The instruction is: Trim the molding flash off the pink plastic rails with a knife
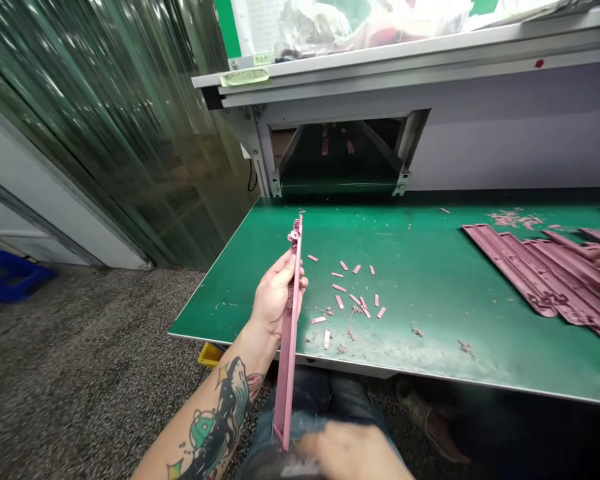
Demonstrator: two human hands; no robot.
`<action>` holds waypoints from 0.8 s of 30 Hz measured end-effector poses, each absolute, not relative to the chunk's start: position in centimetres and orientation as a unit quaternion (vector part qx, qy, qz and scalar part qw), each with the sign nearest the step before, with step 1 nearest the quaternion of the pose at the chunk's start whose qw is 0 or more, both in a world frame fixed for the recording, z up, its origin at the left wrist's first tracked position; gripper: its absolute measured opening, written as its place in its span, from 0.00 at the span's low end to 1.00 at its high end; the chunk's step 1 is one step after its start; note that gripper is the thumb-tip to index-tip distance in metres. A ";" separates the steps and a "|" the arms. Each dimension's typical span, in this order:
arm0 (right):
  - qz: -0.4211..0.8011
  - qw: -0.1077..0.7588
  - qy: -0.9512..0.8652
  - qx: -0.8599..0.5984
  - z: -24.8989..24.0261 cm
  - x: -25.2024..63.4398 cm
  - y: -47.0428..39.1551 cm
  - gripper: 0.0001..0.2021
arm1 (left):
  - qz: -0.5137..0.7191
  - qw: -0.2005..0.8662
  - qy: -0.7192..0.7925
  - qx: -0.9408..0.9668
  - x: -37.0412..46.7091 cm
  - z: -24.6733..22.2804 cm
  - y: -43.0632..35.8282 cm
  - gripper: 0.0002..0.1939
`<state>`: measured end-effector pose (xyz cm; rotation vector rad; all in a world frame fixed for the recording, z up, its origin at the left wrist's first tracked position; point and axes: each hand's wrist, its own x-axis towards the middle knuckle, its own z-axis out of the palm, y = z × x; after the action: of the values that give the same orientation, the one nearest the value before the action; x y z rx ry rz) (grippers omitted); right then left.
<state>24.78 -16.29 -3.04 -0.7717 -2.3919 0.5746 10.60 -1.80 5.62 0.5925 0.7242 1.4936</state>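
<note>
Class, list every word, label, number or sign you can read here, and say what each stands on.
"作业员", apparently: small green label on the shelf edge.
Wider pale-green label, same edge: too blurred.
White sheet above: print too small.

**Dusty pink part against a green tabletop**

The long part [289, 360] is solid dusty pink, matching the small pieces [339, 288] scattered on the plain green tabletop [410, 267]. The floor [95, 340] is speckled grey and black. The curtain [105, 100] is streaked murky green. A tattoo [220, 413] mixes black, green and yellow. The bin [210, 355] is yellow; the jeans [305, 407], blue.
</note>
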 end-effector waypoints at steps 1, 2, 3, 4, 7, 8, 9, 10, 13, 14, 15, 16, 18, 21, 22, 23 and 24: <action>0.271 0.299 -0.863 -0.304 -2.2 25.4 -15.5 0.17 | 0.656 0.638 0.316 0.253 10.4 5.7 -1.9 0.08; 0.323 0.310 -0.833 -0.324 -1.3 26.1 -14.6 0.16 | 0.654 0.641 0.316 0.248 10.4 5.8 -2.2 0.08; 0.359 0.313 -0.809 -0.346 -0.3 26.8 -13.7 0.15 | 0.649 0.646 0.319 0.245 10.4 5.9 -2.6 0.08; 0.377 0.307 -0.793 -0.367 0.6 27.4 -12.8 0.14 | 0.643 0.651 0.322 0.244 10.4 5.9 -3.1 0.09; 0.352 0.311 -0.790 -0.393 2.5 28.6 -10.7 0.11 | 0.613 0.669 0.338 0.248 11.0 5.8 -5.0 0.12; 0.337 0.324 -0.797 -0.382 2.9 28.8 -10.2 0.14 | 0.600 0.677 0.343 0.252 11.2 5.7 -5.7 0.13; 0.322 0.342 -0.800 -0.373 3.3 28.9 -9.7 0.18 | 0.586 0.686 0.348 0.256 11.4 5.5 -6.4 0.14; 0.312 0.358 -0.798 -0.370 3.7 28.9 -9.3 0.22 | 0.570 0.696 0.352 0.260 11.6 5.3 -7.1 0.15; 0.300 0.415 -0.754 -0.412 5.1 28.5 -8.2 0.21 | 0.542 0.714 0.353 0.268 12.1 4.6 -8.7 0.18; 0.294 0.434 -0.737 -0.426 5.6 28.2 -8.0 0.17 | 0.538 0.717 0.352 0.270 12.3 4.5 -9.2 0.18; 0.286 0.452 -0.724 -0.435 6.1 27.9 -7.8 0.13 | 0.535 0.719 0.351 0.271 12.4 4.4 -9.6 0.18; 0.274 0.469 -0.718 -0.436 6.4 27.7 -7.7 0.10 | 0.533 0.721 0.350 0.271 12.6 4.4 -9.9 0.18; 0.255 0.485 -0.715 -0.435 6.8 27.1 -7.6 0.13 | 0.529 0.723 0.353 0.270 12.8 4.4 -10.4 0.16; 0.245 0.490 -0.716 -0.433 6.9 26.6 -7.8 0.17 | 0.524 0.726 0.355 0.268 12.8 4.2 -10.8 0.16; 0.246 0.492 -0.717 -0.429 6.8 26.5 -7.8 0.17 | 0.523 0.727 0.355 0.270 12.8 4.1 -10.9 0.16; 0.247 0.494 -0.717 -0.426 6.8 26.4 -7.9 0.17 | 0.522 0.727 0.353 0.272 12.7 3.9 -10.9 0.16; 0.248 0.494 -0.717 -0.424 6.7 26.4 -8.0 0.17 | 0.522 0.727 0.352 0.274 12.6 3.7 -11.0 0.16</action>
<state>26.38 -8.00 6.74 -1.0283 -1.7395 0.6011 12.61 -10.96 3.72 0.6047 0.7763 1.1503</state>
